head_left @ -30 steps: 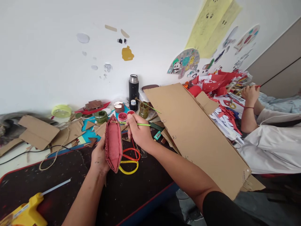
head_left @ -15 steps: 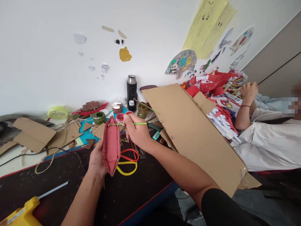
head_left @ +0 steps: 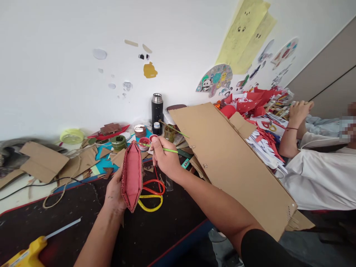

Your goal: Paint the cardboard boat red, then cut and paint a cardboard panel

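1. The left hand [head_left: 115, 191] is closed around a red-painted, boat-shaped corrugated cardboard piece [head_left: 131, 175], holding it upright above the dark counter [head_left: 69, 211].
2. The right hand [head_left: 164, 157] pinches a thin green paintbrush [head_left: 164, 149], just right of the boat.
3. Small red paint pots [head_left: 144, 142] stand just behind the boat.
4. Red and yellow scissors [head_left: 151, 193] lie right of it.

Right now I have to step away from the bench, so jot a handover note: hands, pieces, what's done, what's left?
Left hand: holds the boat-shaped cardboard piece upright above the dark mat.
Right hand: pinches a green-handled brush, its tip over the open red paint pot.
Done: the piece's inner face is painted red.
Left: the corrugated edges look partly bare.
Scissors lie below the piece; a glue gun at the near left.
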{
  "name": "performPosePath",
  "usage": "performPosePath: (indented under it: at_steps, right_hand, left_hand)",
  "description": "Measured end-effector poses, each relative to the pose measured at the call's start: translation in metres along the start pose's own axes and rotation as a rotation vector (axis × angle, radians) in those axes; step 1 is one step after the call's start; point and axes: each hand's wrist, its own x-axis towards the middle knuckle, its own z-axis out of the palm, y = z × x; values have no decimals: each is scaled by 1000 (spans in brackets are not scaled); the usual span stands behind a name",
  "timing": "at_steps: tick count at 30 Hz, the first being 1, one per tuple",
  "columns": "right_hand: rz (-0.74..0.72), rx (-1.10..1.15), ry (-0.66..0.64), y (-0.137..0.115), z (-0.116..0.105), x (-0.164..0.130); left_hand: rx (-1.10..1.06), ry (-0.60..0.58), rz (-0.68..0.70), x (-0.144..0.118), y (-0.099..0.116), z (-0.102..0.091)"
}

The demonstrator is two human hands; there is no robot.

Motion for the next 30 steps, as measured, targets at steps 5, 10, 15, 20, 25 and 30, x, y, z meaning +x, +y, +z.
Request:
performPosePath:
  at_steps: [5,10,15,20,25,30]
  right_hand:
    - [-17,28,-33,0,3,-5]
    - [-20,48,6,1,4,-3]
    - [21,27,-145,5,6,-23]
    - [45,106,-205,7,8,-36]
    - [82,108,-224,5,7,-51]
    - [139,129,-289,-1,-2,-64]
  left_hand:
    - [-22,64,-42,-1,2,3]
    - [4,2,-14,6,-1,-8]
    - [-8,-26,-12,6,0,-6]
    - [-19,-41,30,3,1,2]
    - [-6,-66,44,9,-1,-7]
    - [-21,-63,66,9,1,-11]
